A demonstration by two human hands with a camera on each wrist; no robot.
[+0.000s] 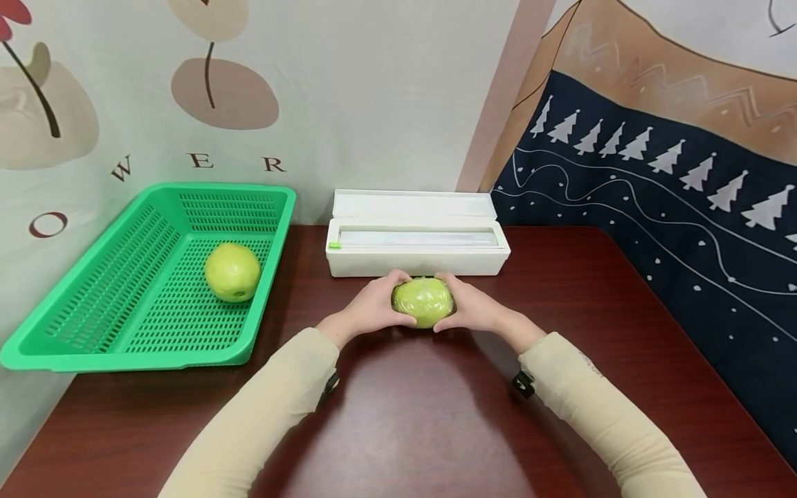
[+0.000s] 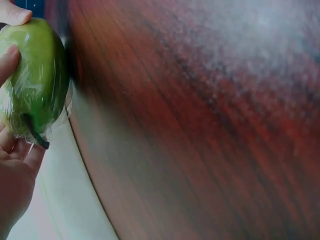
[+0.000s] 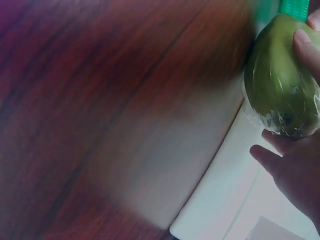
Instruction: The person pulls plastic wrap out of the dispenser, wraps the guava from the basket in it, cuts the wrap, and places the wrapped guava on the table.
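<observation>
- Dark red-brown wooden table [image 1: 411,422], glossy, backed by hanging cloth [image 1: 373,104]: pale with lettering toward the left, navy with white trees toward the right.
- Head view: takes in left hand [image 1: 376,304] and right hand [image 1: 471,304] together, green fruit [image 1: 423,302] between them, mid-table, just in front of white box [image 1: 417,264].
- Left wrist view alone: dark curved stem [image 2: 34,133] at one end of fruit.
- Right wrist view: opposite end, clear film [image 3: 272,112] gathered in creases.
- Left hand: fingers part-curled round left end, thumb on near side. Right hand: same grip on right end. Both spread only to fruit's width.
- Fruit rounded, shiny under film, wrinkled highlights. Contact with table: cannot tell.
- White box: lid [image 1: 414,205] raised, long slot [image 1: 417,238] on top, small green slider [image 1: 335,245] at left.
- Green basket [image 1: 156,362] well left, holding yellow-green second fruit [image 1: 233,272] near its right wall.
- In the way: fingers over fruit's ends; cream sleeves [image 1: 249,418] across near table.
</observation>
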